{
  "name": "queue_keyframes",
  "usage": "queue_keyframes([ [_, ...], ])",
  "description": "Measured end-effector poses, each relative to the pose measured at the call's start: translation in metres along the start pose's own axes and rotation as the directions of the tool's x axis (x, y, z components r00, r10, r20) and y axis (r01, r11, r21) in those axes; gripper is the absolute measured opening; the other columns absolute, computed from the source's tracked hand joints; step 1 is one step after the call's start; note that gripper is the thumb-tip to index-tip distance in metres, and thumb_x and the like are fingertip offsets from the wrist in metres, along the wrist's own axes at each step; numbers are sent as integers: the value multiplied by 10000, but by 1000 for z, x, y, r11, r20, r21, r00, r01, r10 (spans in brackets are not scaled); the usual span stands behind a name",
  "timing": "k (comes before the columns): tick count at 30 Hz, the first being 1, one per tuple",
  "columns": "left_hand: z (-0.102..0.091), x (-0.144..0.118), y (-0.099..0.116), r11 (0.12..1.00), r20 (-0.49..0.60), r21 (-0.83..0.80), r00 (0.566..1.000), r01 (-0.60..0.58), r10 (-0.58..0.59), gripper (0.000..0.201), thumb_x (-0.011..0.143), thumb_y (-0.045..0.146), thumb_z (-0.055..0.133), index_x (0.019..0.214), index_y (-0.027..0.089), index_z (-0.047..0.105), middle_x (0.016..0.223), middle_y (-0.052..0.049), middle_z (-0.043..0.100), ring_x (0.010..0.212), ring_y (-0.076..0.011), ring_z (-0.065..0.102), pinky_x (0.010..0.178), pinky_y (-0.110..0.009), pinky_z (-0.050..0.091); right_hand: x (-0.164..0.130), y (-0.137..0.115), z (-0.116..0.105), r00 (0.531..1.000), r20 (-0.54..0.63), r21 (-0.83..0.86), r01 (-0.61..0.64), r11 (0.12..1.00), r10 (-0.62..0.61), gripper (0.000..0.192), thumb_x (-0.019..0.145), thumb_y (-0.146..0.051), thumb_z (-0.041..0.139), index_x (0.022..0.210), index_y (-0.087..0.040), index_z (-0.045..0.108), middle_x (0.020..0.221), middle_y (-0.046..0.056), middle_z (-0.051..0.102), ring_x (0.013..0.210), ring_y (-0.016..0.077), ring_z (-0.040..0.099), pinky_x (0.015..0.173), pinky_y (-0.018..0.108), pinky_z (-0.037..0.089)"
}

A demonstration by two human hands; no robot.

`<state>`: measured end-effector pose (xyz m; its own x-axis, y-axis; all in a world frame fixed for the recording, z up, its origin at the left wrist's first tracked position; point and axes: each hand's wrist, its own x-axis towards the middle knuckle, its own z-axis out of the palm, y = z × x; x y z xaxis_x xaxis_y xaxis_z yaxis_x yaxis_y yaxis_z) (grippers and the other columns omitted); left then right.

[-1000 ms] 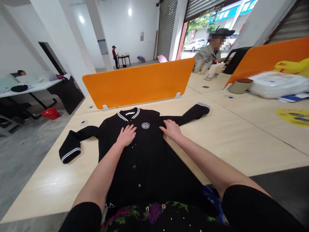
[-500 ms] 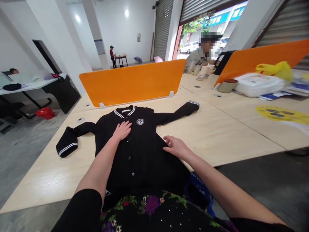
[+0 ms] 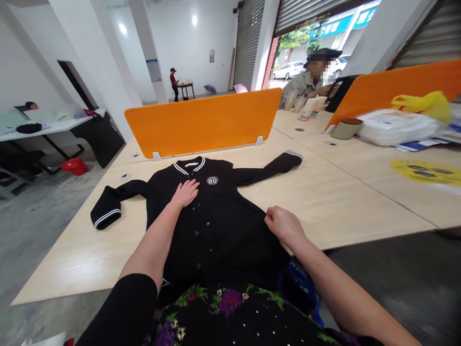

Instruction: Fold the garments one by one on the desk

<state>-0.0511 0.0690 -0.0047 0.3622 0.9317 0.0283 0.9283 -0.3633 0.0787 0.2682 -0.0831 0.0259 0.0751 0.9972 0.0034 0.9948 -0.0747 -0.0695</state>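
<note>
Black fabric fills the middle of what we see: a buttoned jacket [image 3: 219, 226] with white-striped collar and cuffs lies face up on the pale wooden table [image 3: 345, 202], its collar toward twelve o'clock and its hem hanging off the near edge at six o'clock. Its sleeves spread out, one to nine o'clock and one toward two o'clock. We see the left hand [image 3: 185, 193] resting flat on the chest, fingers [image 3: 192, 185] stretched out and close together, just at nine o'clock of the round white badge [image 3: 212, 180]. The right hand [image 3: 284, 226] sits at the jacket's side edge, at about four o'clock of the badge, with its fingers curled in and pinching the fabric there.

At twelve o'clock beyond the collar an orange divider panel [image 3: 205, 122] stands upright on the table. Past it, toward one o'clock, a seated person [image 3: 306, 84] in a grey top works beside a stack of paper cups [image 3: 312, 106]. At two o'clock we make out a round brown-lidded container [image 3: 345, 129], a white plastic bag [image 3: 396, 127] and a yellow bag [image 3: 423, 103]. Far off at eleven o'clock another person [image 3: 175, 82] stands by a small table.
</note>
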Motion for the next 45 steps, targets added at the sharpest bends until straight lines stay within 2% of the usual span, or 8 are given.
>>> queue_keyframes([
  [5, 0, -1, 0, 1000, -7, -1, 1000, 5, -5, 500, 982, 389, 239, 1460, 287, 342, 1567, -6, 271, 1447, -231, 199, 1161, -511, 173, -6, 8, 3, 996, -92, -50, 7, 999, -11, 266, 877, -158, 413, 871, -172, 679, 951, 129, 674, 874, 259, 645, 611, 315, 445],
  [9, 0, 3, 0, 1000, 2, -1, 1000, 9, -9, 493, 985, 380, 240, 1458, 285, 343, 1569, -1, 266, 1447, -224, 199, 1161, -511, 175, -2, -9, 13, 907, -270, 83, 357, 930, -324, 338, 936, -300, 412, 1186, -209, 621, 1263, 120, 598, 1175, 268, 539, 923, 410, 467],
  [14, 0, 3, 6, 997, -35, 6, 997, 71, -71, 501, 989, 374, 233, 1467, 256, 326, 1571, -38, 260, 1438, -237, 224, 1149, -519, 205, 13, -28, 42, 840, -58, 173, 540, 824, -539, 474, 948, -443, 385, 1394, -298, 458, 1515, 40, 372, 1398, 280, 304, 1101, 593, 247],
  [19, -7, -22, -8, 986, -163, 70, 977, 149, -136, 529, 975, 429, 272, 1467, 247, 335, 1563, -66, 276, 1426, -287, 233, 1128, -556, 220, 32, -16, 36, 871, -165, 353, 490, 797, -462, 391, 953, -399, 367, 1207, -264, 633, 1321, 56, 586, 1249, 228, 504, 1073, 439, 371],
  [22, -14, -41, -38, 932, -312, 137, 908, 334, -280, 520, 965, 408, 297, 1461, 262, 353, 1547, -83, 307, 1409, -331, 243, 1102, -601, 220, 60, -18, 21, 893, -333, 386, 423, 820, -304, 376, 945, -350, 386, 1191, -228, 643, 1260, 83, 612, 1200, 214, 530, 1049, 372, 400],
  [27, -27, -51, -86, 804, -277, 169, 811, 570, -516, 522, 951, 463, 325, 1441, 292, 376, 1480, -141, 396, 1329, -386, 347, 1003, -638, 318, 128, -58, 14, 947, -248, 266, 268, 926, -203, 525, 897, -520, 459, 1376, -308, 489, 1489, 95, 379, 1318, 357, 360, 999, 605, 363],
  [31, -31, -38, -99, 823, -163, 169, 839, 543, -520, 445, 936, 435, 394, 1309, 215, 496, 1219, -171, 597, 1128, -332, 546, 892, -496, 463, 164, -84, 35, 977, -20, 157, 213, 964, -212, 493, 917, -517, 383, 1383, -377, 460, 1515, 59, 336, 1340, 407, 292, 974, 733, 268],
  [45, -26, 43, -116, 828, -251, 157, 833, 538, -494, 282, 951, 221, 327, 1145, 148, 519, 1101, -157, 622, 1007, -271, 614, 824, -369, 502, 273, -95, 54, 971, -119, 178, 227, 958, -208, 478, 946, -259, 267, 1397, -254, 424, 1533, 57, 322, 1377, 301, 262, 1033, 749, 171],
])
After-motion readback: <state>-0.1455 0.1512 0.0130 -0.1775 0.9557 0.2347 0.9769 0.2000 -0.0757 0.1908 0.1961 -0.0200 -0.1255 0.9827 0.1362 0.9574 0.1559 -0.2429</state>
